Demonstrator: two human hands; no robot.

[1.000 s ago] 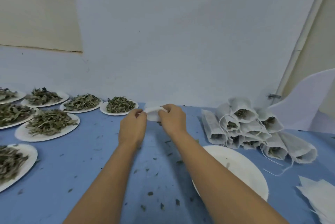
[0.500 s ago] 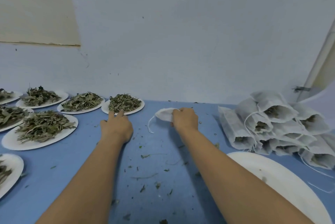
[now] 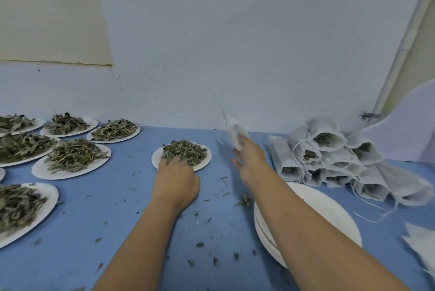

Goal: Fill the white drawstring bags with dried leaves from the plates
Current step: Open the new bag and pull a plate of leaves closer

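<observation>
Left hand (image 3: 175, 182): fingers curled over near rim of paper plate (image 3: 155, 160) of dried leaves (image 3: 186, 150). Right hand (image 3: 249, 161): pinches white drawstring bag (image 3: 235, 133), raised off the table, blurred, near pile of filled bags (image 3: 329, 149).

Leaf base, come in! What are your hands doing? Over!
Left hand on near rim of plate of dried leaves, grip hidden. Right hand pinches white drawstring bag, held up. Nothing between bag and plate.

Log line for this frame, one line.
phase: pre-fill | left hand: at near rim of leaf plate, grip unclear | right hand: pinches white bag, raised | filled bags: piled right
</observation>
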